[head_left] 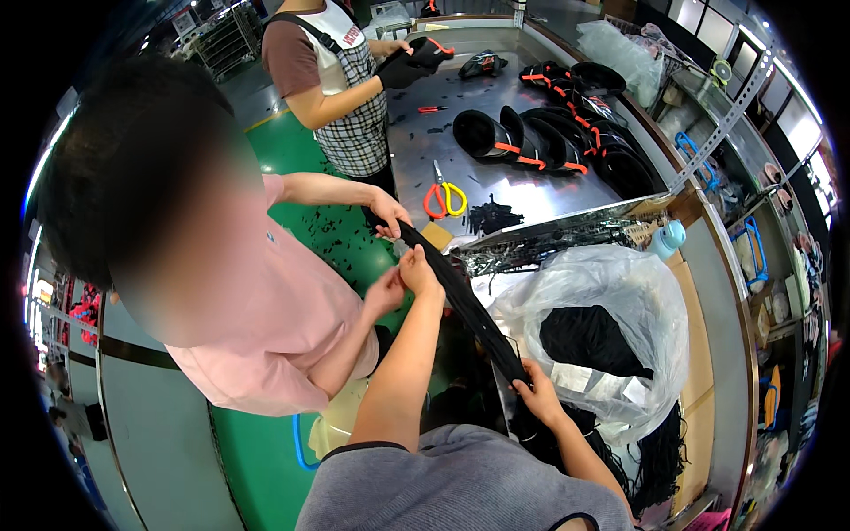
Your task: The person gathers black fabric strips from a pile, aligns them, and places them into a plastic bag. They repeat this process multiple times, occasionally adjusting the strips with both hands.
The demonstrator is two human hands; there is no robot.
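Note:
A long bundle of black cords (471, 310) stretches slantwise in front of me, from a co-worker on the left down toward my body. My left hand (421, 271) is closed at its upper end, close to both of the co-worker's hands. Around the lower part of the bundle my right hand (538, 396) is wrapped, thumb on top. The co-worker's upper hand (388, 211) grips the bundle's far end. Their other hand (384, 293) is beside my left fingers, by a small clear piece (400, 247) that I cannot make out well.
A clear plastic bag (651, 301) holding black material stands to the right, with loose black cords (660, 451) below it. On the metal table (412, 164) lie red-and-yellow scissors (444, 198) and black curved pieces with orange trim (522, 142). Another person (350, 97) works beyond.

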